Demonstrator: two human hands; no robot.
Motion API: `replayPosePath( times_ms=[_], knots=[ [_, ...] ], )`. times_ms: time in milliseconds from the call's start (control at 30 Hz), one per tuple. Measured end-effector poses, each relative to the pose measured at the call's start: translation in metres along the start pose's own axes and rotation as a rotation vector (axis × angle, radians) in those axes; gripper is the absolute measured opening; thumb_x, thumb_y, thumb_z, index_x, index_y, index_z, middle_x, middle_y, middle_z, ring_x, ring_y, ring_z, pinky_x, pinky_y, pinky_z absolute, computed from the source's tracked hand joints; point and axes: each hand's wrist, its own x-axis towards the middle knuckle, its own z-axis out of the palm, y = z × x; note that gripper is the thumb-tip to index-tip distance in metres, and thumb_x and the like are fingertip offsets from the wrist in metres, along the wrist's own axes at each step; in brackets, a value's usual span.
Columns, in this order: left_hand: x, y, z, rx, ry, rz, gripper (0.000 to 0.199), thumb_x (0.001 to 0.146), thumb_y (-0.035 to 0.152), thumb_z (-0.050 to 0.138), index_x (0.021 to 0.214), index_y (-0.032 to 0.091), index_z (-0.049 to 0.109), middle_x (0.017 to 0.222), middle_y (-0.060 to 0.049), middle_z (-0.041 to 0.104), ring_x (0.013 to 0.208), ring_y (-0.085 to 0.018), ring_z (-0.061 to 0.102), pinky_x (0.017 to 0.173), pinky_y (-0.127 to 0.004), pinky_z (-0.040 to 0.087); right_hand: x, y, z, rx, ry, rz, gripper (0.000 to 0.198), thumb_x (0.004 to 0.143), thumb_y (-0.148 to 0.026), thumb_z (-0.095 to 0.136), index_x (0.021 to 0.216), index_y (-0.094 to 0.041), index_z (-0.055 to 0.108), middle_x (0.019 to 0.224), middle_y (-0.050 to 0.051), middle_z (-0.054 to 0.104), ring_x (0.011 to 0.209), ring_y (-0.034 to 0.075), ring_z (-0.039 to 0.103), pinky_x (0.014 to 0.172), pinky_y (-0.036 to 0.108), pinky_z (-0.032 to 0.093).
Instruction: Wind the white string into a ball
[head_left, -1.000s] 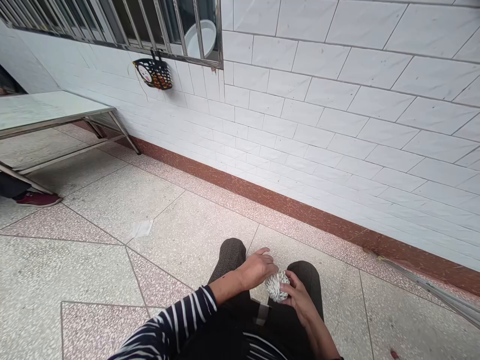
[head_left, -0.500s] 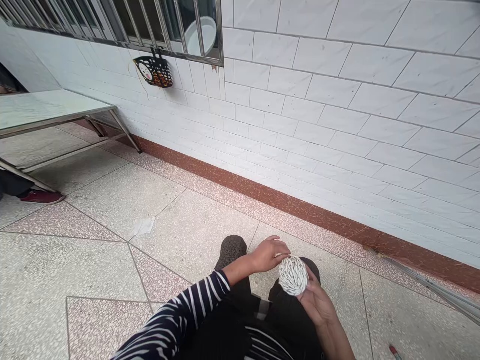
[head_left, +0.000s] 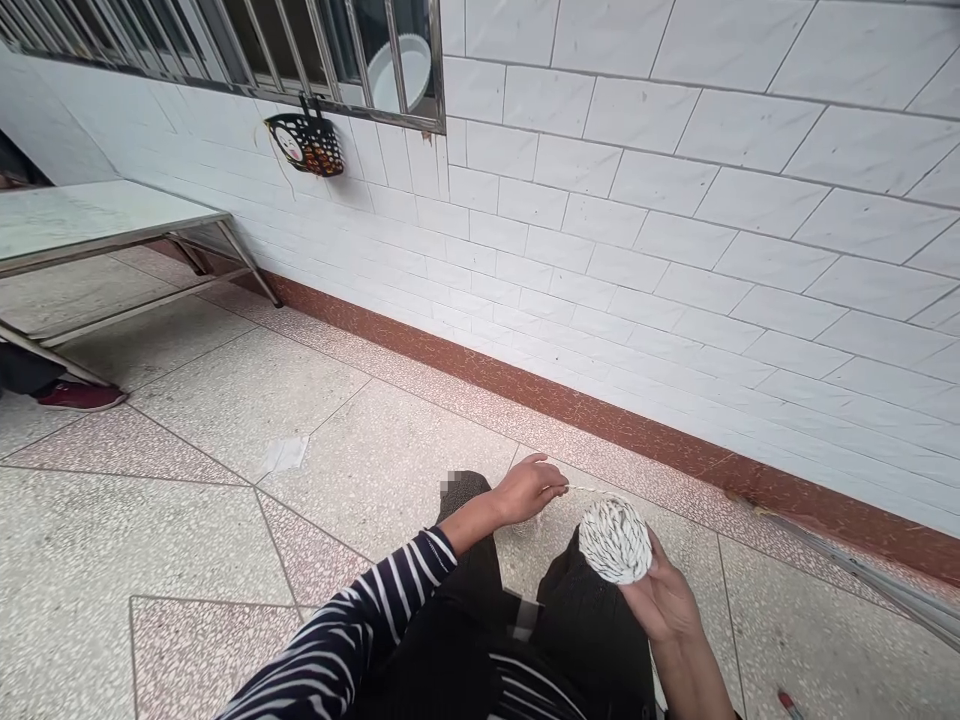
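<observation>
A white tiled wall (head_left: 675, 250) rises beyond a pale speckled floor (head_left: 360, 430), edged along its far side by a reddish-brown skirting (head_left: 525, 380). The person sits facing it, dark trousers (head_left: 607, 640) spread at the knees. A striped sleeve (head_left: 390, 600) reaches in from the lower left to the left hand (head_left: 525, 492), which is above the gap between the knees; the right hand (head_left: 667, 600) comes up from the lower right.

The right hand's fingers are closed around the lower right edge of a round ball (head_left: 615, 540) of thick, braided white strands flecked with dark. The ball is in front of the right knee, its round face towards the viewer, with no long axis to be seen.

The left fingers are pinched together on a thin cord (head_left: 589, 489), clear of the ball. From them the ball lies to the right and slightly nearer the body; the right hand touches it. The cord bridges this gap almost level, meeting the ball's top edge.
</observation>
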Motion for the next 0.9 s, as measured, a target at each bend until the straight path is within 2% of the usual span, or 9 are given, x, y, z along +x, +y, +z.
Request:
replayPosePath(
  times_ms=[100,233,333,433,567,667,767,900],
  knots=[
    [-0.001,-0.007,0.005,-0.013,0.017,-0.050,0.025,0.102,0.031,0.047,0.099,0.018,0.068,0.102,-0.004,0.074,0.095,-0.015,0.066,0.110,-0.036,0.034,-0.003,-0.012,0.004,-0.036,0.001,-0.018,0.063,0.049,-0.030,0.087,0.111,-0.032,0.074,0.143,0.008,0.058,0.142,0.042,0.037,0.111,0.068,0.030],
    [0.001,-0.015,0.010,-0.020,0.033,-0.104,0.029,0.102,0.031,0.044,0.095,0.017,0.069,0.097,-0.004,0.075,0.091,-0.015,0.066,0.106,-0.034,0.037,-0.014,-0.033,0.038,-0.079,0.036,-0.131,0.077,0.044,-0.043,0.092,0.117,-0.032,0.070,0.142,0.010,0.058,0.144,0.044,0.032,0.108,0.068,0.034],
    [0.000,-0.017,0.012,-0.049,0.036,-0.106,0.033,0.103,0.032,0.042,0.091,0.017,0.068,0.093,-0.003,0.075,0.088,-0.014,0.066,0.104,-0.031,0.038,-0.019,-0.047,0.066,-0.169,-0.064,-0.205,0.092,0.047,-0.045,0.092,0.132,-0.030,0.061,0.143,0.012,0.056,0.142,0.044,0.036,0.108,0.064,0.036],
    [-0.002,-0.015,0.013,-0.077,0.038,-0.114,0.031,0.103,0.031,0.043,0.092,0.018,0.068,0.095,-0.002,0.075,0.089,-0.014,0.066,0.105,-0.031,0.038,-0.018,-0.054,0.079,-0.216,-0.092,-0.254,0.089,0.053,-0.041,0.090,0.135,-0.028,0.058,0.143,0.013,0.056,0.139,0.043,0.040,0.107,0.059,0.038],
    [-0.007,-0.015,0.014,-0.088,0.011,-0.125,0.028,0.102,0.028,0.044,0.091,0.018,0.068,0.097,-0.002,0.075,0.090,-0.015,0.066,0.110,-0.034,0.034,-0.012,-0.060,0.078,-0.310,-0.037,-0.301,0.075,0.056,-0.033,0.088,0.126,-0.028,0.062,0.147,0.011,0.051,0.136,0.040,0.043,0.103,0.051,0.043],
    [-0.012,-0.016,0.016,-0.088,-0.007,-0.121,0.028,0.101,0.028,0.044,0.090,0.018,0.067,0.095,-0.002,0.075,0.090,-0.015,0.066,0.109,-0.034,0.035,-0.004,-0.062,0.074,-0.420,0.046,-0.348,0.073,0.055,-0.033,0.088,0.122,-0.027,0.061,0.135,0.012,0.057,0.124,0.037,0.052,0.095,0.046,0.047],
    [-0.018,-0.014,0.019,-0.073,-0.022,-0.123,0.027,0.100,0.027,0.045,0.087,0.018,0.067,0.092,-0.002,0.074,0.086,-0.015,0.066,0.107,-0.035,0.037,0.009,-0.062,0.069,-0.565,0.169,-0.458,0.074,0.059,-0.039,0.086,0.124,-0.025,0.054,0.124,0.010,0.060,0.113,0.032,0.056,0.090,0.042,0.048],
    [-0.026,-0.001,0.021,-0.049,-0.036,-0.100,0.025,0.098,0.025,0.046,0.083,0.018,0.065,0.085,-0.001,0.073,0.081,-0.014,0.065,0.107,-0.036,0.037,0.036,-0.053,0.057,-0.889,0.384,-0.548,0.078,0.061,-0.048,0.084,0.126,-0.024,0.048,0.125,0.010,0.055,0.110,0.033,0.055,0.086,0.041,0.047]
  ],
)
